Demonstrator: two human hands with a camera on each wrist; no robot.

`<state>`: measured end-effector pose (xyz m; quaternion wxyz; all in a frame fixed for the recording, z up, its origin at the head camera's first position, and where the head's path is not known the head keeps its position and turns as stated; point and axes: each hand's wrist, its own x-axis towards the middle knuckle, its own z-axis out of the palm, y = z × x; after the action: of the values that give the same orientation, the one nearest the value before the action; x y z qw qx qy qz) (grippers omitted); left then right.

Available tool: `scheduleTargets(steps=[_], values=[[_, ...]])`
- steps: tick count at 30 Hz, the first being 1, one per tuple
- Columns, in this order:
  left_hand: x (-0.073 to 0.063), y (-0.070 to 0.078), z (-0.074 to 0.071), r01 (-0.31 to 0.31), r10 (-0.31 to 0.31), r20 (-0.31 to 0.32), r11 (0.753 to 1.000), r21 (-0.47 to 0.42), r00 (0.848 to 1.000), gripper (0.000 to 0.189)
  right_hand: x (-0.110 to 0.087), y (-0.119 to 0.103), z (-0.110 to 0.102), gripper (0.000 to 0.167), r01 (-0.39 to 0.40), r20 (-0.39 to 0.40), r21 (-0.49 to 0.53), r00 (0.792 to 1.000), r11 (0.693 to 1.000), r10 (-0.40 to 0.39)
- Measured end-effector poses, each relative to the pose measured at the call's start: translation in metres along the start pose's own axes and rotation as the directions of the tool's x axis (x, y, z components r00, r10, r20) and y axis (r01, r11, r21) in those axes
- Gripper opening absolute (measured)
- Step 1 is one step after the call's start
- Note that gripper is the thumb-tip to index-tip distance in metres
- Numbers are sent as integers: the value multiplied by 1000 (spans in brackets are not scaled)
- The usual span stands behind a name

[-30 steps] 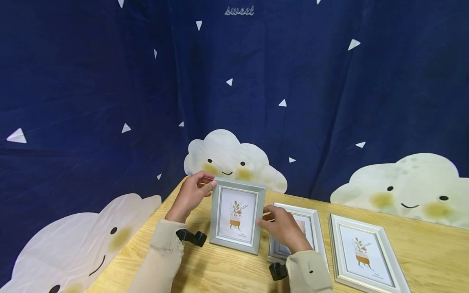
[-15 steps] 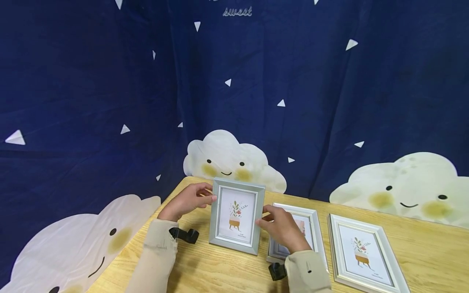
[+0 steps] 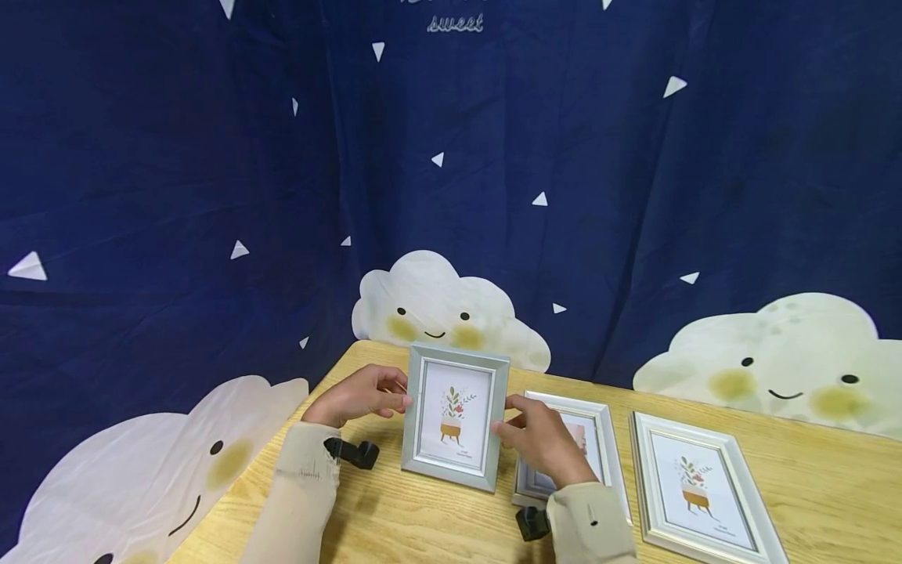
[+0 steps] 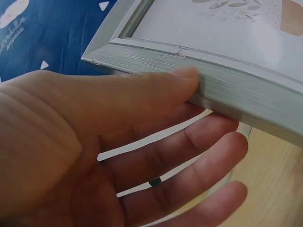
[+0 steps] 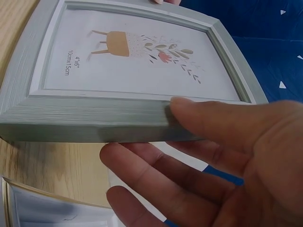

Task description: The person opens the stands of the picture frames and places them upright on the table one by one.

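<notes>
A grey-green picture frame [image 3: 456, 419] stands upright, leaning slightly back, on the wooden table in the head view. Its print shows a potted plant on an orange-brown stand. At the frame's left edge, my left hand [image 3: 361, 395] pinches the border. The left thumb [image 4: 182, 80] lies on the front side, and the fingers reach behind. My right hand [image 3: 546, 440] holds the opposite edge, its thumb [image 5: 187, 106] on the border and its fingertips behind. The back of the frame is hidden in the head view.
Just right of the upright frame, a silver-white picture frame [image 3: 606, 439] lies flat, partly covered by my right hand. Another white frame [image 3: 651, 470] with a similar plant print lies farther right. A dark blue curtain [image 3: 451, 157] with smiling clouds hangs behind the wooden table [image 3: 409, 517].
My left hand has slid down from the frame's top left corner to lower on its left edge. The right hand and the frame have stayed almost still.
</notes>
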<state>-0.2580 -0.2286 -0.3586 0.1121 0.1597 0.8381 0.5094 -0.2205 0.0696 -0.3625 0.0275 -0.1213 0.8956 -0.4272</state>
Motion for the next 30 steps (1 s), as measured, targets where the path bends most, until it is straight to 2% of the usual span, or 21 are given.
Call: scheduleTargets(steps=[11, 15, 22, 30], values=[[-1, 3, 0, -37, 37, -6, 999, 38, 999, 19, 0, -1, 0, 37, 24, -16, -8, 1000, 1000, -24], [-3, 7, -1, -47, 48, -20, 998, 38, 999, 19, -1, -5, -2, 42, 28, -29, -12, 999, 1000, -28], [-7, 16, -3, -85, 86, -39, 996, 38, 996, 20, -7, -16, -9, 41, 37, -72, -15, 997, 999, -38], [-8, 23, -1, -117, 123, -104, 991, 59, 987, 21, -11, -24, -15, 48, 51, -145, 14, 988, 999, -49]])
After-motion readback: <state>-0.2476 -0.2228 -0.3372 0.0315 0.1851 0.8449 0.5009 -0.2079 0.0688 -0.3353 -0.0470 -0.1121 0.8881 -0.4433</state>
